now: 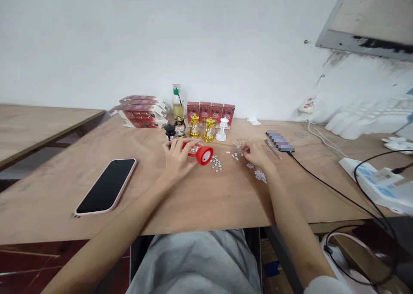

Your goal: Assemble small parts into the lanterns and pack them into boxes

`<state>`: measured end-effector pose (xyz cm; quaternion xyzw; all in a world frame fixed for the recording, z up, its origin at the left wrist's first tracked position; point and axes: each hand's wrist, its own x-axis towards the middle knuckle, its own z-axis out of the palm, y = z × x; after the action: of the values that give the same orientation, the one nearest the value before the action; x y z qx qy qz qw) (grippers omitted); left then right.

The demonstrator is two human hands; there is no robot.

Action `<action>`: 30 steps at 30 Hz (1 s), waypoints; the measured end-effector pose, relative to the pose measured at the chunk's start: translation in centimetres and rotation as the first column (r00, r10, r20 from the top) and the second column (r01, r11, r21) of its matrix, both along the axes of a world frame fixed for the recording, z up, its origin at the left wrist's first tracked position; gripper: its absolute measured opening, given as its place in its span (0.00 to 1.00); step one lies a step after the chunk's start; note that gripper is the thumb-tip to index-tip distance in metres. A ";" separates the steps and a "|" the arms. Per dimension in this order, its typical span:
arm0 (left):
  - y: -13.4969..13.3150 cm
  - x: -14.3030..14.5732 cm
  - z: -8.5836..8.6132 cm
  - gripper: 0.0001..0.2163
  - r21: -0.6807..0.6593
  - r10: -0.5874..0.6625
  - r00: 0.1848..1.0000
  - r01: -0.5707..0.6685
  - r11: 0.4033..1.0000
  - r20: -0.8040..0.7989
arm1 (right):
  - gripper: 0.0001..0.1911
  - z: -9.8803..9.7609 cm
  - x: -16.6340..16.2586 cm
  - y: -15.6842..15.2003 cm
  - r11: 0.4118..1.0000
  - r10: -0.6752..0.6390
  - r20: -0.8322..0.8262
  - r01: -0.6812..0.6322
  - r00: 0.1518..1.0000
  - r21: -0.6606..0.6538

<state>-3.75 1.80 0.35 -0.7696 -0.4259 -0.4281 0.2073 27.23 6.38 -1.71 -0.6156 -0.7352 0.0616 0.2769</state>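
Note:
My left hand (178, 158) is closed around a small red lantern (200, 153), which lies tilted on its side with its round base facing me. Over a loose pile of small thin metal pieces (238, 147), my right hand (255, 154) has its fingertips pinched together; whatever is between them is too small to make out. Between the hands lie several small round white discs (217, 163). Small white paper-like pieces (260, 176) are scattered near my right wrist. Behind stand a white lantern (222, 129), two gold lanterns (209, 130) and black ones (180, 128).
Red printed boxes (211, 113) stand by the wall, with flattened cartons (143, 112) stacked left of a bottle (177, 104). A phone (108, 186) lies at left. A cabled phone (279, 141), a screwdriver-like tool (273, 149) and a white power strip (377, 182) are at right.

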 end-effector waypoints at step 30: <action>0.2 -0.1 -0.1 0.18 0.045 -0.018 1.000 0.018 0.999 -0.014 | 0.10 1.3 -0.2 -0.9 0.979 -0.188 -0.011 0.187 0.982 -0.084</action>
<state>-3.84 1.96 0.24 -0.7713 -0.4078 -0.4345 0.2237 27.03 5.48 -0.43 -0.6924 -0.6681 0.0714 0.2627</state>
